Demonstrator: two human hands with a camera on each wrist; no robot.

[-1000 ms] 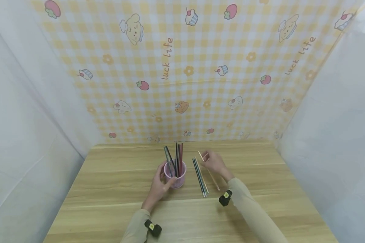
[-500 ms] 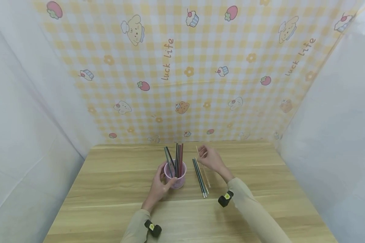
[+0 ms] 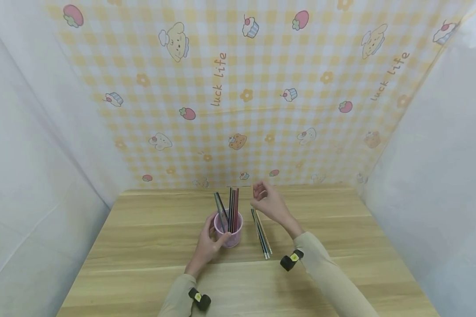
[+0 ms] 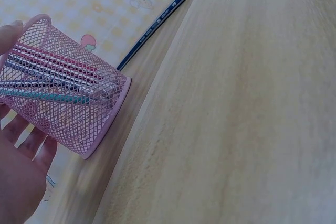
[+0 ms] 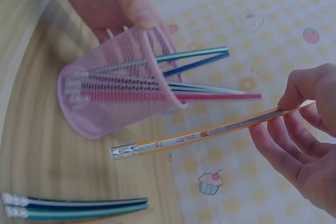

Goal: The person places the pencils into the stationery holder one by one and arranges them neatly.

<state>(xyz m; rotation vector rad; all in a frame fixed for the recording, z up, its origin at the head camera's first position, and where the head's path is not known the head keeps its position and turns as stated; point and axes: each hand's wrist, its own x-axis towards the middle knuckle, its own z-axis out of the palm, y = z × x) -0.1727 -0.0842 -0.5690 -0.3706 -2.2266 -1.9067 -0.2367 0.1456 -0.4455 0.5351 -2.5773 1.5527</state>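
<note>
A pink mesh pencil cup (image 3: 233,240) stands on the table, with my left hand (image 3: 205,248) gripping its side, thumb near the rim. Several pencils (image 5: 210,96), red, teal and dark blue among them, lean inside it, eraser ends at the bottom. Beside the cup, to its right, my right hand (image 3: 273,206) pinches a yellow pencil (image 5: 202,134) near its upper end. That pencil is raised off the table, its silver ferrule and eraser hanging lowest. Below the right hand lie several loose pencils (image 3: 264,241), dark, teal and yellow, side by side.
The wooden table (image 3: 150,229) ends at a yellow checked cloth backdrop (image 3: 246,119). White sheets (image 3: 428,189) close off both sides. Each forearm wears a black wrist camera (image 3: 291,259).
My right hand has moved left and away from me with the yellow pencil, which has come over the loose pencils toward the cup. My left hand keeps its grip on the cup.
</note>
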